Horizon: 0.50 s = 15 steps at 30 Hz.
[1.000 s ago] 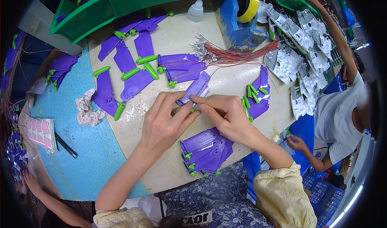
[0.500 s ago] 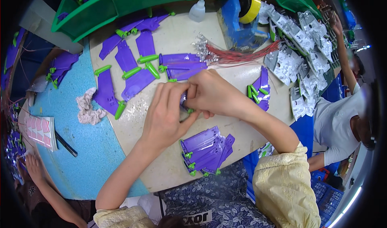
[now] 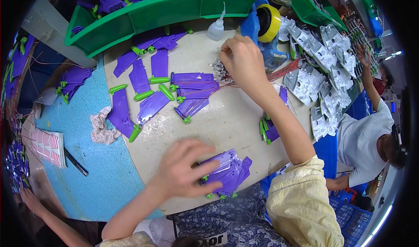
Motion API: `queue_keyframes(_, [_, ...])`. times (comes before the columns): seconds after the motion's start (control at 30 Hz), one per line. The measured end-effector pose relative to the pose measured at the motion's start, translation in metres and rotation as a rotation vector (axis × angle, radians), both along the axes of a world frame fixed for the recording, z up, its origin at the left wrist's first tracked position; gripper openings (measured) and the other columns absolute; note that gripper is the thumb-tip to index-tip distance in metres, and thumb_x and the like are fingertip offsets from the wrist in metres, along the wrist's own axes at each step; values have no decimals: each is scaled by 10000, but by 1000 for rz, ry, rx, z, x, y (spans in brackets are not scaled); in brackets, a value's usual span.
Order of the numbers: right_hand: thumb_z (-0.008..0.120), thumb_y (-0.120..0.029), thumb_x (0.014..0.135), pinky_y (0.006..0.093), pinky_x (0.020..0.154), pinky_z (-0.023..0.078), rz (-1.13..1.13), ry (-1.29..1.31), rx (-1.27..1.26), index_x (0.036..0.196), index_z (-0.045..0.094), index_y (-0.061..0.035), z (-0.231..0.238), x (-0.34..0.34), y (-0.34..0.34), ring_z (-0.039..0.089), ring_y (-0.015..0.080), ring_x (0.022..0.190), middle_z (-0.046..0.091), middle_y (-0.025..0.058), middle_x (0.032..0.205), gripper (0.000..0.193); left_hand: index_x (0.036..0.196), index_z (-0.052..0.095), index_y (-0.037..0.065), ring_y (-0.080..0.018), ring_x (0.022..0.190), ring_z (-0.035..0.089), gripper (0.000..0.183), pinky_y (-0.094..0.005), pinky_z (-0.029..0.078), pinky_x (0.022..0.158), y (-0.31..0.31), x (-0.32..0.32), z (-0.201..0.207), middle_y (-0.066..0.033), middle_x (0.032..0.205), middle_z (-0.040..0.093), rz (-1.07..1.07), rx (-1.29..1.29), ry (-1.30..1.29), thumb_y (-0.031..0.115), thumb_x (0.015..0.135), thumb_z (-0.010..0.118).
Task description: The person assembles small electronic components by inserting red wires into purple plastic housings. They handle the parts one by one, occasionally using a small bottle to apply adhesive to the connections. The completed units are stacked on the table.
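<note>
Nearest, along the lower edge, are the wearer's dark floral apron (image 3: 218,218) and pale yellow sleeves (image 3: 301,199). The two hands are well apart. The left hand (image 3: 183,168), blurred, is at lower centre with its fingers spread, overlapping the left side of a fanned stack of purple plates (image 3: 231,170) with green ends; whether it touches them cannot be told. A light tabletop (image 3: 240,129) fills the middle, with a speckled blue mat (image 3: 87,188) at lower left. On the mat lie a black pen (image 3: 75,162) and a pink-and-white packet (image 3: 48,147); a crumpled tissue (image 3: 102,127) sits at the mat's edge.

Farther up, left of centre, more purple plates (image 3: 152,106) with green pegs are scattered, and a small purple-and-green group (image 3: 273,132) lies beside the right forearm. The right hand (image 3: 245,63), at upper centre, has its fingers bent together over the metal-tipped ends of a bundle of red wires (image 3: 281,71); whether it grips any is hidden.

Beyond it stand a white dropper bottle (image 3: 215,30) and a blue tape dispenser (image 3: 274,57) with a yellow roll (image 3: 275,23). Grey-white plastic parts (image 3: 323,83) pile at upper right, a long green tray (image 3: 161,11) curves across the top, and a co-worker in a white shirt (image 3: 362,135) is at far right.
</note>
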State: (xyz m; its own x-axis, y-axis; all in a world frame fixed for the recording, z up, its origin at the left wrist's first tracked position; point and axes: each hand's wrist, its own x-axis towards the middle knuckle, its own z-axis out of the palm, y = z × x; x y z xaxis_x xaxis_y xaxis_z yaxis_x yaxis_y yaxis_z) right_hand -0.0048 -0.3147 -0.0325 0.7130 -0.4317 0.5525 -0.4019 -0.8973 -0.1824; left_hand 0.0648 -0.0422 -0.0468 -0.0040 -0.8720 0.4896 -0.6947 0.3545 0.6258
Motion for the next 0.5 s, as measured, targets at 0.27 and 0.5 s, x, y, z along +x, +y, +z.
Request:
queue_keyframes(0.27, [751,-20,801,380,601,505,215,34,698,831,636,8,72,-59,96,646,302,692,632,118,755,123,1141,679,36,-297,932,587,398,-388,523,762,-14,-2,-11,-123,1105,632,315,122,-89,56,751,753])
queue_keyframes(0.5, [750,-4,736,367,575,479,388,201,492,799,676,12,7,-52,104,633,248,641,585,107,736,99,1307,535,-9,-263,873,690,694,-359,580,771,-29,-2,-20,-161,1063,653,258,153,284,-15,687,846])
